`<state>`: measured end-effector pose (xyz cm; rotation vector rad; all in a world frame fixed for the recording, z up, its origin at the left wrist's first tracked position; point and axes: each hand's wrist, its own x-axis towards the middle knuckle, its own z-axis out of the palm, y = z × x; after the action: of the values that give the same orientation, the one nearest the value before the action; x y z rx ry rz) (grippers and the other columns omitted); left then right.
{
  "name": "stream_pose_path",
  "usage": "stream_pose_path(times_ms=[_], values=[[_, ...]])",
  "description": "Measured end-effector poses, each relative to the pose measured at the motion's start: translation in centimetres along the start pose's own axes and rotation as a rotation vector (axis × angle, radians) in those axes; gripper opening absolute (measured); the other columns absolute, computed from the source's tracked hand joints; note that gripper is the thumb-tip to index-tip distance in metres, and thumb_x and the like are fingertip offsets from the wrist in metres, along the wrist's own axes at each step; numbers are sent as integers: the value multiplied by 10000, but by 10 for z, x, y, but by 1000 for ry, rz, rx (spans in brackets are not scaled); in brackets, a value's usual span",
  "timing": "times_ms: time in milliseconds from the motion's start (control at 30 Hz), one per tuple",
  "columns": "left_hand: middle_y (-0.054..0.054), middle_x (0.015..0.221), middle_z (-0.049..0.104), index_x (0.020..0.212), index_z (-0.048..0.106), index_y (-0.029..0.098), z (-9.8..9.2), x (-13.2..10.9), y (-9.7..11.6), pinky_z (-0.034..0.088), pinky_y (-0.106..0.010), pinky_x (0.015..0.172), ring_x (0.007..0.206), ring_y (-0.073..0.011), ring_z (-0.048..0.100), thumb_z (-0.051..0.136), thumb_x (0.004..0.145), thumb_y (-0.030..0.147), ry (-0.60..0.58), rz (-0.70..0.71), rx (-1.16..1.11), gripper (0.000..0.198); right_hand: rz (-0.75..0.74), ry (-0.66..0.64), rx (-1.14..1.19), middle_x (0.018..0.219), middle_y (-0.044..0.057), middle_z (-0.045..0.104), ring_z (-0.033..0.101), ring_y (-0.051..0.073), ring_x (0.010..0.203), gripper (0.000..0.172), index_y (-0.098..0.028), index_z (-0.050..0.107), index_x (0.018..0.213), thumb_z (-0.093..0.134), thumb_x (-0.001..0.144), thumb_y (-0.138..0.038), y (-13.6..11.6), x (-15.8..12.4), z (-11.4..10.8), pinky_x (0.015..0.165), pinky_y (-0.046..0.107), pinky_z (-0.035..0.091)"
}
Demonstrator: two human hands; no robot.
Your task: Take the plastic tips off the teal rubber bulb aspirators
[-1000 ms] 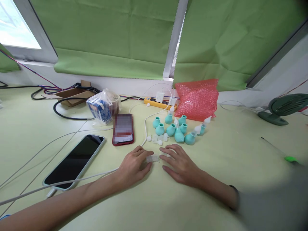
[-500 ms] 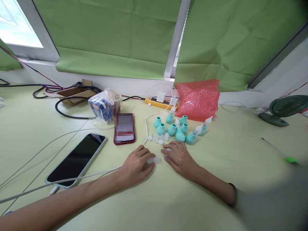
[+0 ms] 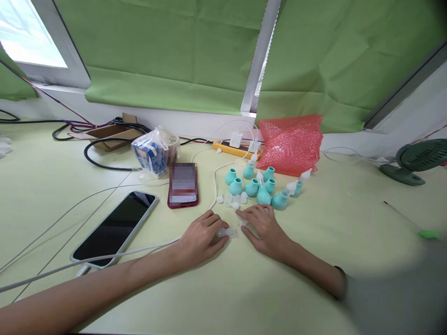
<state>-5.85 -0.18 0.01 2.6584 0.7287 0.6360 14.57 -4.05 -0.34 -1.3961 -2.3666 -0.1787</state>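
My left hand (image 3: 205, 233) rests on the table, thumb and fingers closed around a clear, translucent plastic nozzle-like piece (image 3: 228, 232). Just to its right, my right hand (image 3: 263, 228) has its thumb and fingers apart, over a small clear piece (image 3: 244, 223) partly hidden by the fingers. Beyond both hands lie several small translucent white tips (image 3: 235, 204). Behind them stand several turquoise rubber bulbs (image 3: 252, 187) with open necks. A few bulbs carry a pale pointed tip, such as the bulb (image 3: 280, 200) near my right fingertips.
A black-screened phone (image 3: 115, 228) and a red-cased phone (image 3: 183, 185) lie left, with white cables (image 3: 139, 251) crossing near my left arm. Toward the wall are a yellow power strip (image 3: 232, 149), a red bubble-wrap bag (image 3: 289, 144) and a bagged blue package (image 3: 152, 156). A green fan (image 3: 419, 160) stands right.
The view has shifted slightly. My right thumb and fingers have spread a little around the small clear piece. My left hand keeps its hold on the translucent piece.
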Motion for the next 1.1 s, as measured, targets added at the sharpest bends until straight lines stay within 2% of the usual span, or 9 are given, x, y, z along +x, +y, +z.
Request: stream_pose_path(times_ms=[67, 167, 300, 467, 533, 633, 767, 967, 1100], values=[[-71, 818, 552, 918, 539, 135, 0, 1, 0, 429, -325, 713, 810, -200, 459, 452, 806, 238, 3, 1, 4, 176, -3, -45, -30, 943, 67, 556, 453, 230, 900, 272, -229, 495, 1080, 449, 812, -223, -3, 2, -3, 782, 427, 281], [-70, 821, 547, 915, 542, 139, 0, 2, -1, 430, -317, 702, 810, -198, 459, 454, 805, 239, 13, -2, 3, 172, -15, -46, -29, 896, 40, 564, 447, 218, 899, 173, -239, 562, 934, 431, 827, -199, -5, 4, -3, 795, 431, 262], [-69, 816, 546, 918, 545, 142, 1, 2, -1, 432, -308, 692, 797, -192, 462, 446, 811, 242, 17, 16, 4, 177, -31, 88, 40, 816, 23, 585, 466, 191, 876, 120, -198, 563, 806, 446, 829, -182, -6, 5, 3, 806, 406, 264], [-64, 798, 550, 917, 552, 148, 0, 0, -1, 432, -303, 680, 784, -192, 468, 462, 803, 246, 20, 11, 18, 175, -61, 241, 75, 802, 19, 598, 491, 179, 834, 97, -196, 549, 822, 472, 805, -140, -7, 1, 6, 754, 367, 290], [-64, 796, 551, 915, 553, 148, 0, 0, -1, 432, -302, 679, 782, -191, 468, 462, 802, 245, 23, 14, 22, 175, -14, 241, 57, 891, 51, 575, 482, 204, 872, 123, -195, 558, 866, 485, 779, -148, -7, 0, 5, 729, 364, 301], [-66, 797, 553, 916, 552, 145, 0, 0, -1, 431, -304, 680, 782, -192, 467, 461, 801, 240, 21, 16, 22, 175, 33, 152, 62, 1003, 84, 517, 447, 248, 953, 169, -199, 578, 886, 513, 732, -171, -5, 0, 3, 736, 384, 310], [-67, 801, 551, 923, 550, 142, 0, 0, -1, 431, -311, 689, 783, -193, 467, 449, 807, 238, 11, 19, 11, 181, 23, 80, 85, 1031, 72, 503, 422, 257, 989, 132, -222, 606, 831, 528, 729, -190, -3, 0, 2, 780, 418, 292], [-71, 808, 545, 929, 549, 144, -2, 0, -2, 433, -316, 692, 784, -193, 469, 438, 813, 239, 8, 20, 4, 187, -1, 118, 131, 998, 55, 539, 437, 240, 984, 94, -229, 613, 787, 530, 756, -198, 0, -1, 5, 789, 418, 291], [-74, 805, 552, 934, 553, 144, -1, 0, -2, 434, -316, 692, 784, -193, 468, 437, 819, 245, 5, 30, 12, 192, -41, 258, 173, 881, 32, 609, 499, 212, 901, 61, -221, 589, 753, 550, 750, -175, -3, 0, 3, 752, 392, 323]])
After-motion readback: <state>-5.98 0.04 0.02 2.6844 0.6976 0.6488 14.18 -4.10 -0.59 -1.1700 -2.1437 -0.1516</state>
